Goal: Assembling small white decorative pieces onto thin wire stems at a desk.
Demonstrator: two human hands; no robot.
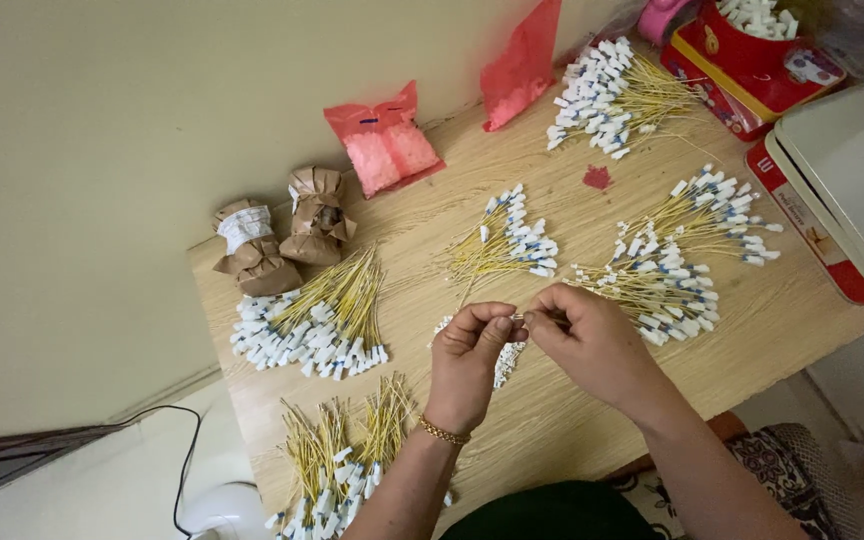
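My left hand (470,355), with a gold bracelet on its wrist, and my right hand (584,338) meet over the middle of the wooden table (552,410). Their fingertips pinch one small piece between them, a thin yellow wire with a white cap (519,317). Under my hands lies a small heap of white caps (505,360). Bundles of yellow wires with white and blue ends lie around: one bundle (512,243) just beyond my hands, another (657,285) to the right, another (317,322) to the left.
Two brown paper-wrapped rolls (282,240) stand at the far left. Pink plastic bags (384,140) lie by the wall. A red box of white caps (752,40) and a white tray (852,170) sit at the right. More wire bundles lie at the near left (342,460) and far right (617,95).
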